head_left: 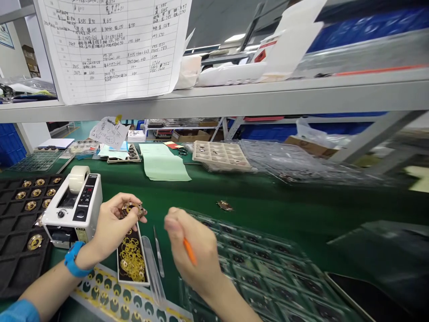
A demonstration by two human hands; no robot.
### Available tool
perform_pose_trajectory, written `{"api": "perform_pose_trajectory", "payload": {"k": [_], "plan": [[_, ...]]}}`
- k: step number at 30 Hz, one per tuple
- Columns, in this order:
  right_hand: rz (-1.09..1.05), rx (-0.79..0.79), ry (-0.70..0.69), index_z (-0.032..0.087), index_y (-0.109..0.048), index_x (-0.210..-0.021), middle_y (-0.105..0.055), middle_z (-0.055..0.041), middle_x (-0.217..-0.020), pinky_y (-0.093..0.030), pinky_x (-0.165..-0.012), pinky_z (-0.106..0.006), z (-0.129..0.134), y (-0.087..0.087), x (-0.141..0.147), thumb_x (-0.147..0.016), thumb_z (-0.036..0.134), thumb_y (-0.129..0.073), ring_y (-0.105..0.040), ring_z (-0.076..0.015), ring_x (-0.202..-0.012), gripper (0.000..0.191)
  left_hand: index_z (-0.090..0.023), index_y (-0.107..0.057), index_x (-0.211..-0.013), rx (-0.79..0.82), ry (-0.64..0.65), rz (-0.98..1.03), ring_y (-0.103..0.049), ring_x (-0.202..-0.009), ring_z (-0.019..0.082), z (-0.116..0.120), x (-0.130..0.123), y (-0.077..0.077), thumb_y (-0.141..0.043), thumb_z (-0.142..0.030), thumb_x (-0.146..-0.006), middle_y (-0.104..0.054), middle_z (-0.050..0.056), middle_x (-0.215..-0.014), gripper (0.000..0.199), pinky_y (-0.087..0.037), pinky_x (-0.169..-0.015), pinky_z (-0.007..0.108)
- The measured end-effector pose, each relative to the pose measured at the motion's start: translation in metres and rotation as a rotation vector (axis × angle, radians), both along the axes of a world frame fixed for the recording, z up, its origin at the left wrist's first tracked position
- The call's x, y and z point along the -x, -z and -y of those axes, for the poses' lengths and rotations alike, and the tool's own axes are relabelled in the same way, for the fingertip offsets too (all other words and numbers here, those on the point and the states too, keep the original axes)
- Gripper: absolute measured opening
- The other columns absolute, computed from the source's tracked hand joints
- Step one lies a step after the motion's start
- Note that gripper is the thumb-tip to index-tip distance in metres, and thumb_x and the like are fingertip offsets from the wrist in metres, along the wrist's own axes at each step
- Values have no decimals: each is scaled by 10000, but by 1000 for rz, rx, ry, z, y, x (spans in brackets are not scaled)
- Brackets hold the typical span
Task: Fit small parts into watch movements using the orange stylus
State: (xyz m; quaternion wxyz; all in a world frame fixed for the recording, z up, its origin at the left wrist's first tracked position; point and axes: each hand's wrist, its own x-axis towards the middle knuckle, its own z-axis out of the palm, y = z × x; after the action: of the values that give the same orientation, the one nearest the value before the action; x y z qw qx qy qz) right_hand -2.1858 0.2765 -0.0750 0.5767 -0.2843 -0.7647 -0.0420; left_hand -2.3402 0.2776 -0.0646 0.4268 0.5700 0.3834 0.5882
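Observation:
My left hand (119, 221), with a blue band at the wrist, pinches a small round gold-and-dark metal part (129, 208) between thumb and fingers. It hovers over the upper end of a white box (147, 282) of thin yellow rings (132, 259). To its right, my right hand (192, 248) is closed around an orange-handled tool (189, 251); the tool's working end cannot be made out. A similar metal part (224, 205) lies on the green mat (197, 190). Metal tweezers (158, 252) and a clear plastic strip (152, 270) rest between the hands.
At left stand a white tape dispenser (90, 201) and a black tray (20, 241) with several gold round parts. Clear compartment trays (254, 264) lie under and beyond my right hand. A sticker sheet (110, 299) is in front. A grey shelf beam (214, 100) crosses above.

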Motion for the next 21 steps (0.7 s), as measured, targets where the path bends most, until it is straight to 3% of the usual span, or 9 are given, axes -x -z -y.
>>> {"api": "perform_pose_trajectory", "payload": {"k": [3,7,14,18,21], "plan": [[84,-24,65,172,-541,-880,-544,14,-667,-377,-476,-206,-2,6,7,-965,116,-466,-505,-92,-535,126,-151,-633,-940,12,21,29,-713,-753,157,3,-2,1,-665,-227,-767,-713,48,-874,191,-596,-609,185],[58,-47,152,152,-587,-926,-587,-5,-713,-413,-500,-201,-4,10,10,-930,111,-538,-560,-96,-574,63,-159,-604,-1094,-15,73,-42,-716,-888,155,10,-6,1,-605,-168,-801,-721,74,-1038,293,-590,-784,191],[-11,72,153,163,-611,-889,-627,-9,-748,-458,-567,-209,-3,8,10,-909,105,-555,-610,-106,-632,83,-165,-550,-1209,-59,73,-218,-656,-1102,215,17,-9,7,-514,-130,-845,-650,108,-1240,367,-567,-880,254],[-32,122,138,171,-601,-812,-577,3,-696,-418,-544,-214,-5,7,9,-892,119,-535,-555,-105,-601,115,-164,-535,-1262,-147,51,-345,-635,-1134,210,16,-9,14,-484,-139,-875,-626,106,-1284,392,-536,-920,261],[-90,232,33,172,-569,-707,-506,24,-638,-379,-534,-208,-9,4,6,-822,105,-519,-478,-92,-568,141,-165,-530,-1264,-145,49,-349,-653,-1093,197,12,-9,16,-464,-160,-902,-625,108,-1284,368,-537,-909,259]]}}
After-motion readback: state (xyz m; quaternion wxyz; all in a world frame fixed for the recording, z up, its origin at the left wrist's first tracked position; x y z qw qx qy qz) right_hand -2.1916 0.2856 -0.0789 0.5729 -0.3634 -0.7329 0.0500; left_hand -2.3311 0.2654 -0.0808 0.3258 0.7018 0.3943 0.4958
